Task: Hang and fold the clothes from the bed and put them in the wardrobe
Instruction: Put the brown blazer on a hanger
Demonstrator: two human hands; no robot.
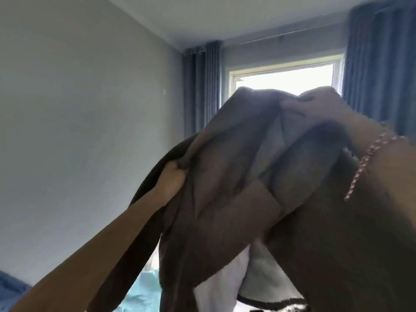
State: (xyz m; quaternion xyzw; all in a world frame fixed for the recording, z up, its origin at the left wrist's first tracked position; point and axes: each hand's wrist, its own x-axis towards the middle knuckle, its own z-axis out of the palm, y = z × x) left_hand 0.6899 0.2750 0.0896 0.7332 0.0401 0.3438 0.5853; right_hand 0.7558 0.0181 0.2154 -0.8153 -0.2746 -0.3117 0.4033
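Brown blazer [225, 210] cloth was bunched inside the curled fingers [174, 171] of the left hand [172, 180], which gripped one side edge of the garment from behind, so that a dark fold of it trailed down over the forearm. Higher up and to the right, the right hand [315, 109] was clenched on the blazer's top, near the collar, its fingers [292, 105] wrapped over the fabric and pressed into it. Between the two grips the blazer hung open and facing the person, lifted in the air at head height, with its pale grey lining [279, 136] showing down the middle and a lapel folded across the front. A pink-and-white cord bracelet [369, 158] sat on the right wrist, just beside the cloth.

Below the hanging hem lay a white garment [220, 284] and a light blue bed sheet [144, 296]. Behind the blazer stood a bright window [281, 77], framed on both sides by blue curtains [202, 86], and a plain grey wall [78, 97] ran along the left.
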